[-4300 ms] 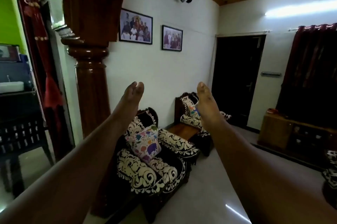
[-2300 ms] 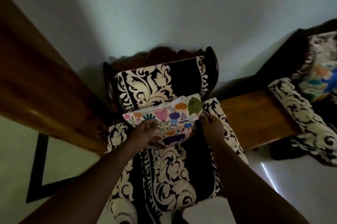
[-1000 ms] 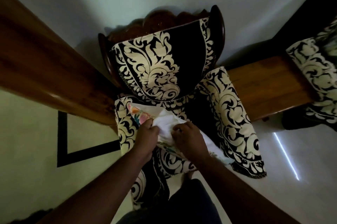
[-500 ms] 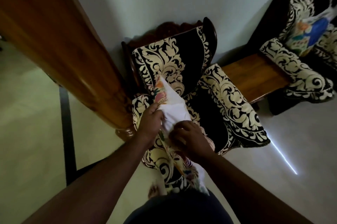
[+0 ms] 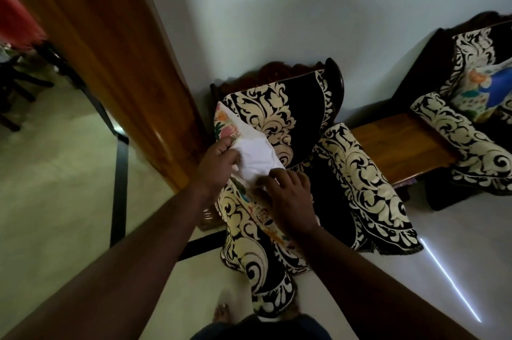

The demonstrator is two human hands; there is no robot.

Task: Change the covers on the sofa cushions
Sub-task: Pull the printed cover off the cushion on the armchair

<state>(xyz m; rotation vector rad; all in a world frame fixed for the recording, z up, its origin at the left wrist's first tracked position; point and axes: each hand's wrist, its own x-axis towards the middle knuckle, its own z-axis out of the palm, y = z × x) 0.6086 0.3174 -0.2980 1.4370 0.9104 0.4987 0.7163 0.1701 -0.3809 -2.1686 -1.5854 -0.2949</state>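
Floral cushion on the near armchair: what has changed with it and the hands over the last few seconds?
The floral cushion left the seat, where it leaned on the backrest, and is now held up over the armchair. Its cover is opened, so the white insert shows. The left hand grips that opening; the right hand moved onto the cover below. The second cushion stays on the far chair.

Dim room – a bright streak glares on the floor [image 5: 448,281]; wide-angle bending at the edges

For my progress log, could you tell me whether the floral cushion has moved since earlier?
Yes. The floral cushion left the armchair's backrest; both hands now hold it over the seat front.
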